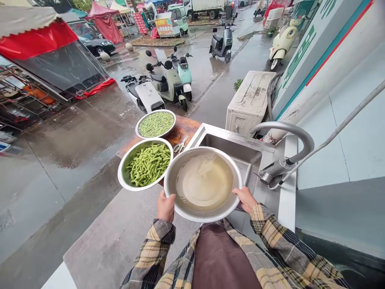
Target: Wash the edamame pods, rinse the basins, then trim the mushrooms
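Observation:
A large steel basin [177, 170] of cloudy water is held up in front of me, over the near edge of a steel sink [240, 146]. My left hand [165, 206] grips its near left rim and my right hand [246, 199] grips its near right rim. Left of the basin, a metal bowl [123, 170] full of green bean pods rests on the counter. A second bowl of pods [140, 124] sits farther back.
Scissors [180, 145] lie between the bowls and the sink. A curved tap [288, 130] arches over the sink's right side. A grey counter [111, 241] stretches to the near left. Parked scooters [167, 82] and wet pavement lie beyond; an air-conditioner unit [249, 100] stands behind the sink.

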